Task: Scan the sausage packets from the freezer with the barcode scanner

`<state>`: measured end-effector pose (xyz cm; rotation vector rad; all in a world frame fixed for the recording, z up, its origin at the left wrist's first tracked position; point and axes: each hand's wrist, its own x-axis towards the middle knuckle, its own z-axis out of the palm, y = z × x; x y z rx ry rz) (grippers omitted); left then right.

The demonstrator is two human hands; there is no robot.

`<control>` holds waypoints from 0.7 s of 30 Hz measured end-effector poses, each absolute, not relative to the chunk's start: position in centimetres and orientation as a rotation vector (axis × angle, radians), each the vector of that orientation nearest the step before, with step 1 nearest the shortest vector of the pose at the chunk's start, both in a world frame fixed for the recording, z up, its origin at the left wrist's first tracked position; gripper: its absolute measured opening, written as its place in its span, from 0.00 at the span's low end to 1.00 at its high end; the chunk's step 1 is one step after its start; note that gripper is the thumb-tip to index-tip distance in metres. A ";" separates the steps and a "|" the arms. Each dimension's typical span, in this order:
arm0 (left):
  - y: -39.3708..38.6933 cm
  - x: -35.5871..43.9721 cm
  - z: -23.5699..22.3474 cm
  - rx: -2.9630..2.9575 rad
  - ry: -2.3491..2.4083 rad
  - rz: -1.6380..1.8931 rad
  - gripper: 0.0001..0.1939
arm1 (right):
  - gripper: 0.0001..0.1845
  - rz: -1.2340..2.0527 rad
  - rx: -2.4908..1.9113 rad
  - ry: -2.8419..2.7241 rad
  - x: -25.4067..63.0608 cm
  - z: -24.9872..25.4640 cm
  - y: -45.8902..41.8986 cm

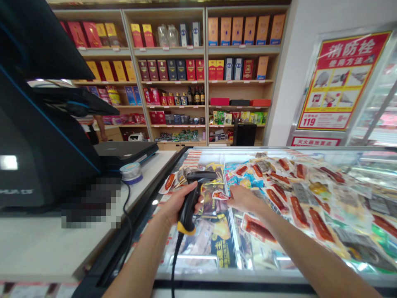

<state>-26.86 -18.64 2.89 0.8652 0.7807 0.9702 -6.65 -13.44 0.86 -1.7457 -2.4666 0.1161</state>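
Note:
My left hand (176, 203) is wrapped round the handle of a black and yellow barcode scanner (186, 209), held upright with its head pointing right. A black cord hangs from its yellow base. In front of the scanner head, my right hand (244, 198) pinches the end of a small red and white plastic packet (219, 195); its contents are too small to make out. Both hands are above the glass top of a freezer. Vacuum-packed sausages (276, 200) and other clear packs lie spread to the right of my right hand. A single sausage pack (170, 182) lies left of the scanner.
At the left, a white counter (27, 248) carries a black checkout terminal (46, 145) and a round roll of tape or labels (130, 171). Shelves of boxes and bottles (173, 70) stand behind the freezer (223, 275). Part of another person's arm (101, 126) shows behind the terminal.

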 end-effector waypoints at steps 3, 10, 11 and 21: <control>-18.7 -27.0 3.2 0.842 0.780 0.988 0.15 | 0.09 0.086 -1.658 -2.370 -6.5 0.7 -13.3; -18.4 -26.1 3.2 0.765 0.820 1.184 0.14 | 0.06 0.421 -1.458 -1.972 -7.2 0.0 -12.6; -18.3 -26.0 3.2 0.752 0.850 1.215 0.14 | 0.06 0.564 -1.395 -1.944 -7.8 -0.1 -13.0; -17.9 -26.0 2.1 0.704 0.877 1.215 0.18 | 0.11 1.757 -0.669 -1.518 -10.4 -0.2 -16.5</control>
